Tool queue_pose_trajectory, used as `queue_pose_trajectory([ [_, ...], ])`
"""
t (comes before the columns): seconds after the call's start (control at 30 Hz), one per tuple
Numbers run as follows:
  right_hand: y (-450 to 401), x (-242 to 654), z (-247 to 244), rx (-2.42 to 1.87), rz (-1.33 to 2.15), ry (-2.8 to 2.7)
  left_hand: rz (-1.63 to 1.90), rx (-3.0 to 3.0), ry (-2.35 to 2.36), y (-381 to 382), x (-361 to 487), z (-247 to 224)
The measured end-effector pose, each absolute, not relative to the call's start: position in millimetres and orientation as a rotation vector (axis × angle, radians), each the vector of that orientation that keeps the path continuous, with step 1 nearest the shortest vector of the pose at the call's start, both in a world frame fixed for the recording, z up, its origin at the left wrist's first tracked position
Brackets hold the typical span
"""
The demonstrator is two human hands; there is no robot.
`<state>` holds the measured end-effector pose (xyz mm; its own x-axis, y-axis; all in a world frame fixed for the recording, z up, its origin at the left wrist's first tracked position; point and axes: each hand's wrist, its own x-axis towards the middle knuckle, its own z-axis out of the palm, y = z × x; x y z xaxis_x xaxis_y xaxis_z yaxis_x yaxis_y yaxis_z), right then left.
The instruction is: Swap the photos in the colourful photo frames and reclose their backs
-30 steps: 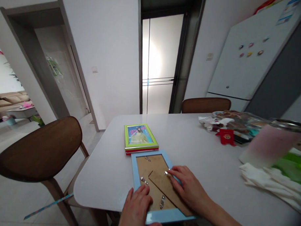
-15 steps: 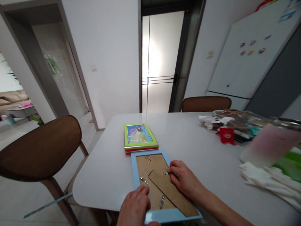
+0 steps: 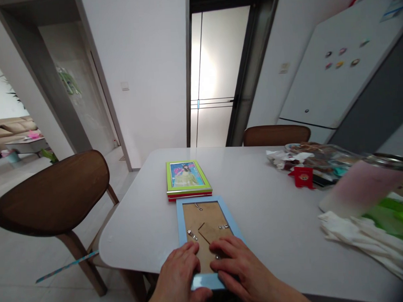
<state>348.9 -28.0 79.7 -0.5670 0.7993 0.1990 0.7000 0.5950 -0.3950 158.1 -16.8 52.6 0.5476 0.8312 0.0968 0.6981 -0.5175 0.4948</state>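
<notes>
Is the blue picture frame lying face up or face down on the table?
Face down. The blue frame shows its brown backing board and metal clips upward, and no picture is visible.

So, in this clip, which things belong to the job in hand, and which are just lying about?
In use: left hand, right hand, blue picture frame, brown backing board, metal clips.

Lying about: green-framed picture, pink frosted jar, white cloth, red packet.
</notes>
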Motion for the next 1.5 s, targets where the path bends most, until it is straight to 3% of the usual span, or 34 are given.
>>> queue_pose_trajectory([
  [1.0, 26, 313, 65, -1.233, 0.382, -2.394, 0.614, 2.398, 1.094, -11, 154, 41],
  [1.2, 74, 325, 57, -1.651, 0.217, -2.1, 0.551, 2.405, 1.094, -12, 152, 43],
  [1.5, 109, 322, 42, -1.89, 0.157, -1.937, 0.544, 2.413, 1.115, -9, 154, 36],
])
